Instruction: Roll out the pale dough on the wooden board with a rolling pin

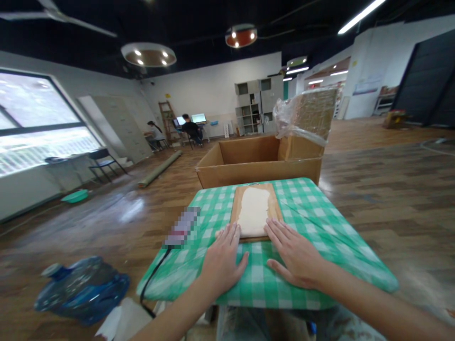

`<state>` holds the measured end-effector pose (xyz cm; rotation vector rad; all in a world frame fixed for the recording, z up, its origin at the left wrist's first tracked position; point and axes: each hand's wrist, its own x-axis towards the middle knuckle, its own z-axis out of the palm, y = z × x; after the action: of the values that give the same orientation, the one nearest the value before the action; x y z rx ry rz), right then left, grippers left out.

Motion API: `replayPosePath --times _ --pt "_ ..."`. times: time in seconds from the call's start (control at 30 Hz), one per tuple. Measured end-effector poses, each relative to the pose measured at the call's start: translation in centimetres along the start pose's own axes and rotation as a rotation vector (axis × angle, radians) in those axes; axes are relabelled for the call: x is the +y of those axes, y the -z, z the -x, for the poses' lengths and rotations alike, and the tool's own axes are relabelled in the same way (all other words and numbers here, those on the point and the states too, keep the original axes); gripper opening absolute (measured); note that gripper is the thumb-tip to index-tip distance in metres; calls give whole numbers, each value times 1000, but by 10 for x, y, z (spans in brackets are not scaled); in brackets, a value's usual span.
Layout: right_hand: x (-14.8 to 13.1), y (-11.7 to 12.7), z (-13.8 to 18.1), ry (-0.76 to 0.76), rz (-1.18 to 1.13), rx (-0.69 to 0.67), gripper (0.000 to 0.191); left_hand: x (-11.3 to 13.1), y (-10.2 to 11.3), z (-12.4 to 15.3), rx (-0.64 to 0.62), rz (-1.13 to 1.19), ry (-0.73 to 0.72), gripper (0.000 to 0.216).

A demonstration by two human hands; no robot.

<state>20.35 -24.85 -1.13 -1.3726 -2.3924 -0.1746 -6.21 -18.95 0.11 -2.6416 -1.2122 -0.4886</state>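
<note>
Both the left hand (222, 263) and the right hand (296, 258) lie flat, fingers spread, at the near edge of the wooden board (255, 210), where the dough (253, 210) already lies rolled flat, apparently awaiting folding

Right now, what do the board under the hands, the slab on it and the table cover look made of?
Board: looks like wood, matte tan with a plain edge. Slab: pale, soft-looking with uneven edges, possibly dough, though I cannot be sure. Table cover: green-and-white checked sheet, faintly shiny and creased, so likely plastic or coated cloth.
</note>
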Motion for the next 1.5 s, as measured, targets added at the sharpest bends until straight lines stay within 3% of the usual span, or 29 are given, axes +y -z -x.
replayPosePath --times 0.2,0.5,0.63,0.73,0.9,1.03,1.13,1.3,1.5 --pt "-9 1 7 -23 -23 34 83 -1 2 9 -24 21 -3 67" --pt "-1 -14 -29 -106 123 94 44 -25 9 -5 -68 160 -26 59" --pt "3 -22 -51 -28 175 32 18 -41 15 -29 -85 313 6 45" --pt "11 -20 -55 -32 108 -46 8 -70 28 -57 -29 446 56 45" --pt "56 -2 -59 -284 -193 -92 11 -129 40 -124 145 569 348 45" --pt "105 8 -105 -524 -306 11 2 -140 5 -185 7 596 359 31" --pt "131 8 -156 -750 -454 58 24 -122 -33 -224 -74 533 352 25" --pt "156 -11 -211 -790 -486 58 30 -92 -73 -265 -202 386 309 41" --pt "176 -45 -212 -822 -610 33 28 -90 -96 -280 -286 245 399 67"
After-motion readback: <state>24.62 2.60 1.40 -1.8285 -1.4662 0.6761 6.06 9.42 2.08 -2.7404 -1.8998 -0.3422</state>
